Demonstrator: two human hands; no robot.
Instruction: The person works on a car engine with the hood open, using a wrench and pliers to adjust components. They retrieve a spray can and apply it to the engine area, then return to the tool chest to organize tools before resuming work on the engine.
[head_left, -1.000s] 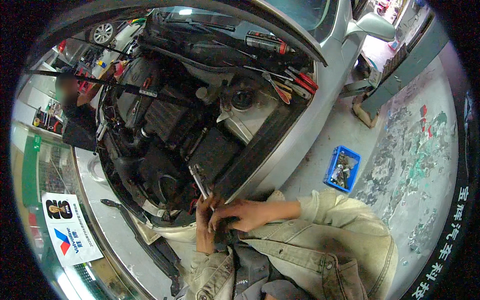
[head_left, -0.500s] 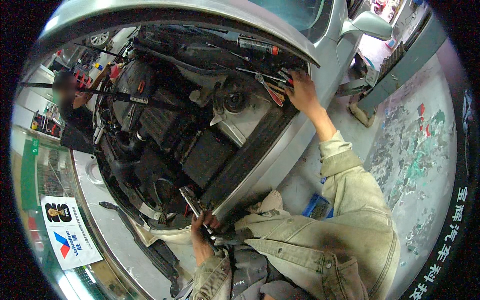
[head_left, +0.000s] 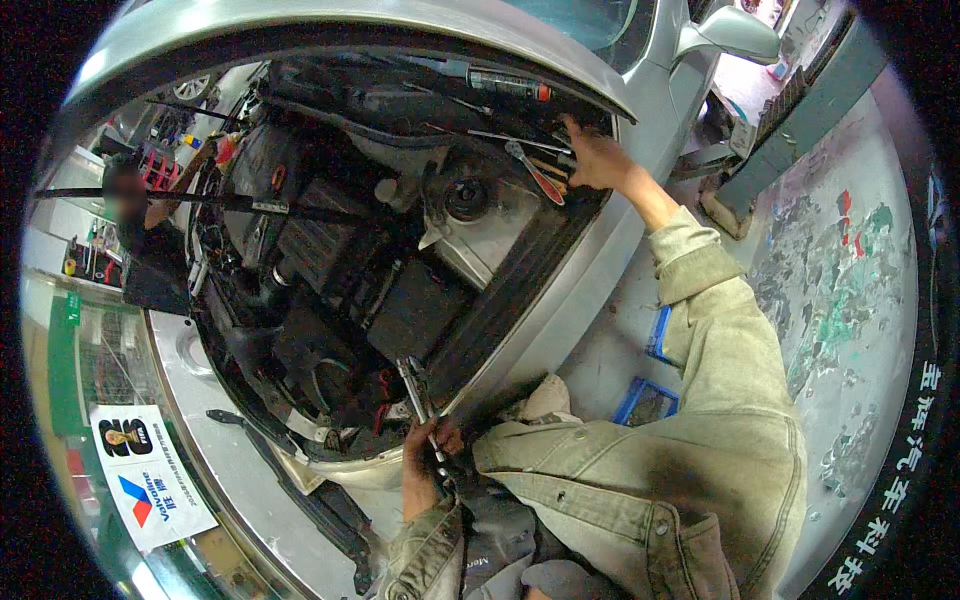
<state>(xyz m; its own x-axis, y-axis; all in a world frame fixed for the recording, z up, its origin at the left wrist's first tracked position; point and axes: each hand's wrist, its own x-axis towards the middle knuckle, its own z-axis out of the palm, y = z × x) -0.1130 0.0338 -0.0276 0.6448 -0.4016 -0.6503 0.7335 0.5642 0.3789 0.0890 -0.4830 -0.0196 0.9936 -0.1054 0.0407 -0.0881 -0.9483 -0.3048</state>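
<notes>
Left hand (head_left: 432, 438) has its fingers wrapped round a long metal tool (head_left: 411, 381). Tool sits at the front edge of the open engine bay (head_left: 325, 225), slanted, head end up over the bay, tail end poking out below the fist. Grip looks firm.

Right hand (head_left: 598, 162) is at the far corner by the windscreen, on the hand tools laid there. Thumb and forefinger look apart; can't tell if the other fingers have closed on anything.

Near it: red-ended tool (head_left: 548, 183), slim metal shaft (head_left: 495, 137), spray can (head_left: 508, 83) lying further back.

How I'd do this reach:
- Pick by one handle, thumb and two fingers. Pieces lie close together, so a full-hand grab probably drags neighbours along.
- Lift straight up before coming back. Sliding likely knocks something down into the bay.
- Forearm passes over the silver fender (head_left: 585, 285). Hold sleeve and any metal tip clear of the paint.
- Left: hold the metal tool steady, head off the black box (head_left: 415, 308) just beyond it. Arms are well apart, so attention is split.
- Eyes on the right fingertips until the grip is sure.
</notes>
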